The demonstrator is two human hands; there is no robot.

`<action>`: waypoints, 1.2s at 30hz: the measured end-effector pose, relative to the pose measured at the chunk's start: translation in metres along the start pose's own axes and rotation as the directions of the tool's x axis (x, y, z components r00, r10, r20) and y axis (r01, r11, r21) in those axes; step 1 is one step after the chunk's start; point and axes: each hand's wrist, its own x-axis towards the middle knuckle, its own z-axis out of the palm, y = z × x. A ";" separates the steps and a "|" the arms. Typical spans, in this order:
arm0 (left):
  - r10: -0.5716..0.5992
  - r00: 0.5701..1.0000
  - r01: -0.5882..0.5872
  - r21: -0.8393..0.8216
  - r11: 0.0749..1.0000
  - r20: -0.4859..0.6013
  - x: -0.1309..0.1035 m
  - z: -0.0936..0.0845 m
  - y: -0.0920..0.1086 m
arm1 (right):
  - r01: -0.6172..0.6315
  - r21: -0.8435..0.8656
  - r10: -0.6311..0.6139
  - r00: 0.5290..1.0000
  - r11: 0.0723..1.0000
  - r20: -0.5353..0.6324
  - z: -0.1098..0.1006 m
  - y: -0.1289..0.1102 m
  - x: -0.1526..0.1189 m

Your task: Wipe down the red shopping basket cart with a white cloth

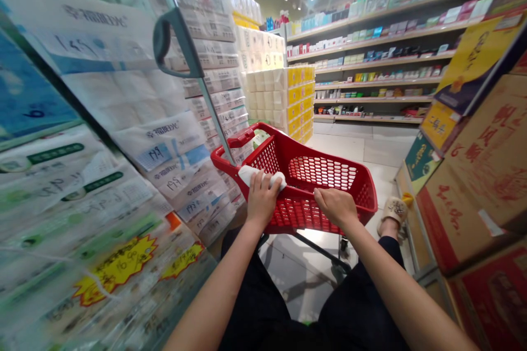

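A red plastic shopping cart (296, 209) with a latticed basket stands in front of me, turned sideways. My left hand (262, 200) is closed over a white cloth (247, 174), pressed against the near rim close to the handle end. Its palm side is hidden. Farther right along that rim, my right hand (337, 205) has its fingers wrapped round the edge. A metal pole (212, 107) with a grey loop grip (187, 57) rises from the cart's left end. Something pale green and white (258, 138) shows behind the child-seat flap, too little visible to name.
Stacked tissue packs (173, 137) with handwritten prices form a wall close on my left. Cardboard cartons (473, 175) crowd the right side. Tissue bundles (267, 96) stand beyond the cart, and long shelves (370, 90) of boxed goods line the back. My shoe (394, 211) is right of the cart.
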 end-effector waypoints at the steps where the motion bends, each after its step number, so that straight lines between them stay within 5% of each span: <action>1: 0.024 1.000 -0.024 -0.020 1.000 0.009 -0.001 0.003 0.013 | 0.002 0.002 -0.002 1.000 1.000 -0.001 0.000 0.000 -0.001; 6: 0.125 0.992 -0.120 -0.146 0.982 0.022 -0.002 0.018 0.077 | 0.005 0.063 -0.003 1.000 0.998 -0.030 0.002 0.003 -0.002; 9: 0.167 0.985 -0.153 -0.221 0.963 0.048 0.004 0.020 0.091 | -0.053 0.148 0.060 0.997 0.988 -0.045 0.001 0.007 0.000; 15: 0.229 0.969 -0.187 -0.336 0.923 0.089 0.017 0.002 0.057 | -0.019 0.205 0.041 0.994 0.979 -0.105 0.003 0.014 0.002; 22: 0.144 0.986 -0.130 -0.158 0.979 0.081 0.018 -0.004 0.002 | 0.029 0.258 0.039 0.966 0.966 -0.254 0.002 0.016 0.005; 26: 0.075 0.994 -0.064 -0.135 0.989 0.074 0.014 0.005 0.005 | 0.123 0.157 -0.068 0.946 0.980 -0.316 -0.002 -0.002 0.011; 31: 0.059 0.995 -0.047 -0.148 0.988 0.082 0.012 0.007 0.013 | 0.237 0.104 -0.222 0.966 0.966 -0.134 -0.001 -0.037 0.018; 36: 0.120 0.991 -0.112 -0.131 0.985 0.055 0.009 0.001 0.012 | 0.205 0.030 -0.200 0.973 0.978 -0.112 0.002 -0.030 0.010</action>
